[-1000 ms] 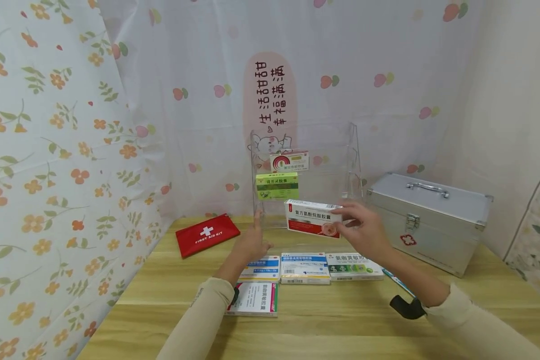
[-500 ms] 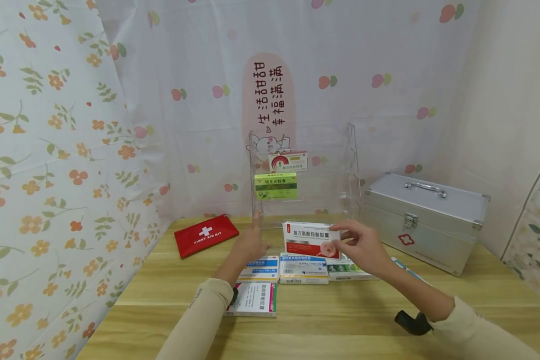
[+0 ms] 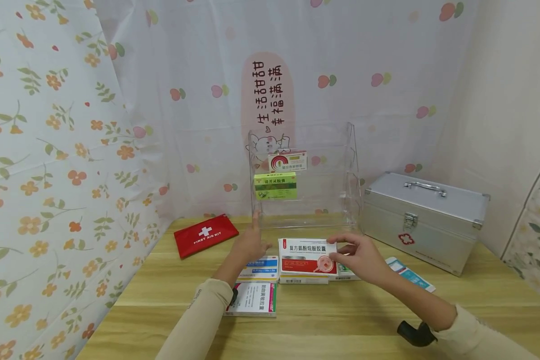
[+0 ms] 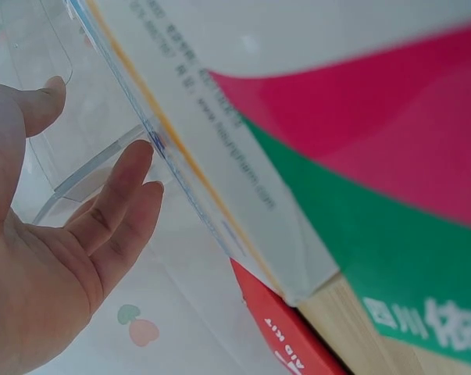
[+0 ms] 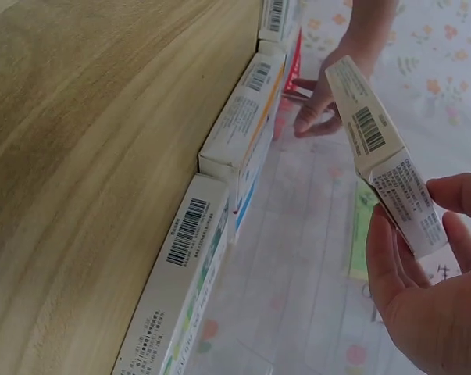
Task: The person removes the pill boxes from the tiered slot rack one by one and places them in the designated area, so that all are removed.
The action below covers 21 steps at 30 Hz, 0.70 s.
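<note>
My right hand [image 3: 357, 257] pinches the right end of a white and red medicine box [image 3: 303, 257], thumb in front and fingers behind. The right wrist view shows this box [image 5: 376, 148] tilted and apart from the boxes on the table. Below it, a blue and white medicine box [image 3: 303, 281] and a white and green one [image 3: 345, 273] are partly covered. My left hand [image 3: 248, 244] is at the lower left corner of a clear acrylic rack [image 3: 306, 220], index finger extended; contact is unclear. In the left wrist view, the left hand [image 4: 55, 242] has relaxed fingers, holding nothing.
The rack bears a green box [image 3: 275, 186] and a white-red box [image 3: 288, 161]. Also on the table are a blue-white box [image 3: 265, 267], a pink-green-edged box [image 3: 254, 298], a red first aid pouch [image 3: 206, 236], a blue-white flat item [image 3: 411, 275] and a silver case [image 3: 423, 220].
My right hand has lowered the white and red medicine box from in front of the rack to just above the table boxes, leaning it back. My left hand has stayed in place.
</note>
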### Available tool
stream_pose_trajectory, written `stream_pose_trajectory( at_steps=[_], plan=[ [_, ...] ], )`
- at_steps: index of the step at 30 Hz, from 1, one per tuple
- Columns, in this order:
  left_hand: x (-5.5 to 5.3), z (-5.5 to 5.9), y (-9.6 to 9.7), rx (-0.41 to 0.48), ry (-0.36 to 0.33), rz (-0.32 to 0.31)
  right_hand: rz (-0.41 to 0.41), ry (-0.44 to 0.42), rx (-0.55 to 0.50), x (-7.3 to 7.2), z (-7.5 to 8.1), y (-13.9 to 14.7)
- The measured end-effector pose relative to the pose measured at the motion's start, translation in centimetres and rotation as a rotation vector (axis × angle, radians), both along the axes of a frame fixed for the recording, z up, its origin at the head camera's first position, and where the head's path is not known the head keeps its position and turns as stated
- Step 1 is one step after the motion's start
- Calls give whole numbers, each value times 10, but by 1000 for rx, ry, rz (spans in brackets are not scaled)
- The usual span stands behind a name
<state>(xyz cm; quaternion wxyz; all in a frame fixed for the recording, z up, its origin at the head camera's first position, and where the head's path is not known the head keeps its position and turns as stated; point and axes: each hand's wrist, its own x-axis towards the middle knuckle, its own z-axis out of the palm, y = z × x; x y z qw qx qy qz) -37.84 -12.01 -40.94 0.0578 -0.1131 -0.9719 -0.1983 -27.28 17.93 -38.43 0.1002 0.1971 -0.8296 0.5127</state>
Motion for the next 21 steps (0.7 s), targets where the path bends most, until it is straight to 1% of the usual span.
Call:
stream_pose_trajectory(
  at_steps=[3,10,17,21],
  plan=[
    [0,0,0,-6,1,0,5,-28,3,1,-2,1],
    [1,0,0,-16,-3,-6,67,-89,-38,5,-9,3],
    [3,1,0,-14,3,-10,119,-115,-56,8,-15,4],
    [2,0,0,-13,2,-6,147,-134,-72,9,-19,4]
  ],
)
